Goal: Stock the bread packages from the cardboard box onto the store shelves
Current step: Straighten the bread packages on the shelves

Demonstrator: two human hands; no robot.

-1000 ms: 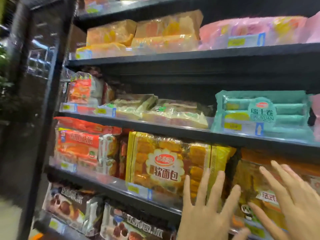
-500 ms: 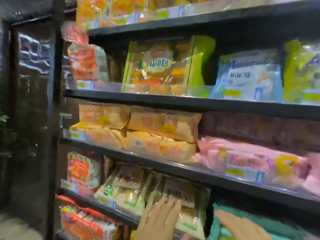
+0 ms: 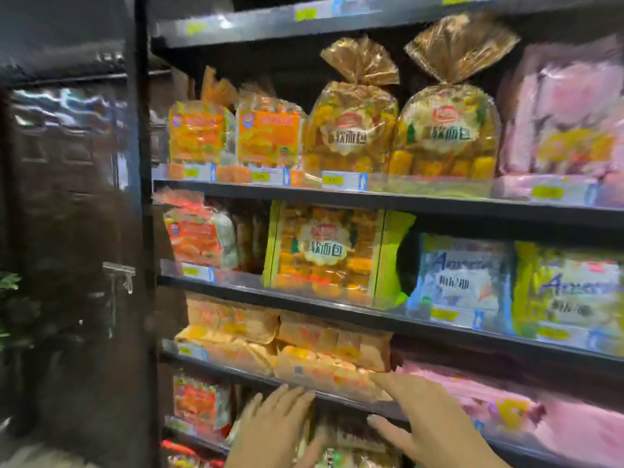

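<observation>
Black store shelves (image 3: 337,197) are filled with bread packages. Two gold tied bags (image 3: 351,126) stand on the upper shelf, beside orange packs (image 3: 266,133). A yellow-green pack (image 3: 324,251) sits one shelf lower. Beneath it lie stacked orange-brown packs (image 3: 304,352). My left hand (image 3: 273,430) is raised at the bottom, fingers spread, empty, in front of the shelf edge. My right hand (image 3: 429,417) is open too, its fingertips reaching the lower orange-brown pack. The cardboard box is out of view.
Pink packs (image 3: 567,130) fill the upper right, more pink packs (image 3: 506,407) the lower right. Blue (image 3: 462,282) and yellow-green packs (image 3: 570,292) sit mid right. A dark door (image 3: 67,231) with a metal latch stands left of the shelf post. Green leaves (image 3: 8,282) show at far left.
The view has swept upward along the shelves, bringing higher shelves into sight. Both empty hands rose with it, from the lower shelves to the shelf with the orange-brown packs.
</observation>
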